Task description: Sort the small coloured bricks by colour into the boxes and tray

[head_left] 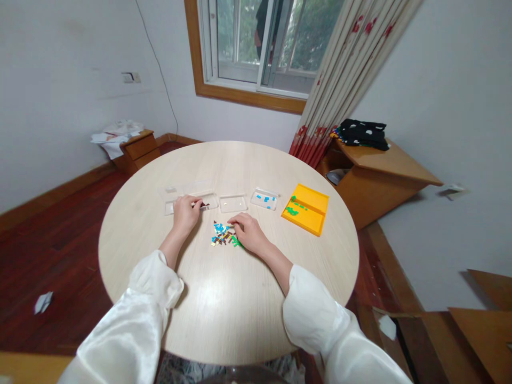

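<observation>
Four small trays sit in a row on the round table [224, 298]. The first clear tray [173, 193] is on the left, and it has a few brown bricks [204, 204] in its right end. The middle clear tray [233, 203] looks almost bare; what is in it is too small to tell. The third clear tray [264, 199] has some blue bricks [264, 198] in it. The yellow tray [316, 201] is at the right end and is tilted a bit, with green bricks [292, 211] in its left part.

A pile of little bricks [221, 238] lies loose on the table, just in front of the trays. It has blue, brown, green and yellow bits.

The left hand [184, 212] lies palm down at the first clear tray, with its fingers pulled close together and pointing at the brown bricks. Its grip is narrow, but I cannot tell if it holds a brick. The right hand [248, 232] lies palm down on the right side of the pile, with its fingers bent onto the bricks. I cannot tell if its grip holds one. Both arms wear white sleeves and reach in from the near edge of the table.
</observation>
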Tool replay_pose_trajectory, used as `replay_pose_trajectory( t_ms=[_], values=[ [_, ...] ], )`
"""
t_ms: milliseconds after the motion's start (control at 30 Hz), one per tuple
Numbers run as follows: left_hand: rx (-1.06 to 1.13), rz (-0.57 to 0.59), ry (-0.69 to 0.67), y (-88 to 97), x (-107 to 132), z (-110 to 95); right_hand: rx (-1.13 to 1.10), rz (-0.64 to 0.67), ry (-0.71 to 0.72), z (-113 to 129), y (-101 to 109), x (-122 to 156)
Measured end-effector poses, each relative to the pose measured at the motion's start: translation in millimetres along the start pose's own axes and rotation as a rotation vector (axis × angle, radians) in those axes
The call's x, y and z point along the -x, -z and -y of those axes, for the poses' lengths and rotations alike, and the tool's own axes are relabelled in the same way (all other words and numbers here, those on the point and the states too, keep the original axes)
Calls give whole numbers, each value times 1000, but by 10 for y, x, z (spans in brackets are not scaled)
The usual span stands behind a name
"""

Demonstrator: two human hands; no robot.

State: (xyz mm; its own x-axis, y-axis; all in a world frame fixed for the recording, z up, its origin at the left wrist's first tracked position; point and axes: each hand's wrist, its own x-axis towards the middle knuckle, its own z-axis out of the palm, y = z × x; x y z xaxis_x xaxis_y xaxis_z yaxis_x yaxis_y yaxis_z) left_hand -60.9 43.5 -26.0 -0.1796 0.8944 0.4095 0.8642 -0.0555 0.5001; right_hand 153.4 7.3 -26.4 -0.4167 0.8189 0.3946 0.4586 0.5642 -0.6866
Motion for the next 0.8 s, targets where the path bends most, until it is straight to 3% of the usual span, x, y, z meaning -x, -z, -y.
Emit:
replay_pose_trajectory(
  t_ms=[133, 300, 467, 600, 800],
  values=[
    [63, 16, -32, 96, 28, -123, -2, -1, -3, -9, 0, 1],
    [244, 327, -237, 175, 63, -252, 2, 11, -13, 3, 20, -13],
    [213, 556, -362, 173, 71, -258, 3, 6, -8, 3, 22, -18],
    [184, 597, -399, 154, 66, -220, 6, 9, -9, -11, 14, -14],
    [159, 579, -326, 124, 81, -202, 15, 20, -11, -10, 4, -10]
  ],
)
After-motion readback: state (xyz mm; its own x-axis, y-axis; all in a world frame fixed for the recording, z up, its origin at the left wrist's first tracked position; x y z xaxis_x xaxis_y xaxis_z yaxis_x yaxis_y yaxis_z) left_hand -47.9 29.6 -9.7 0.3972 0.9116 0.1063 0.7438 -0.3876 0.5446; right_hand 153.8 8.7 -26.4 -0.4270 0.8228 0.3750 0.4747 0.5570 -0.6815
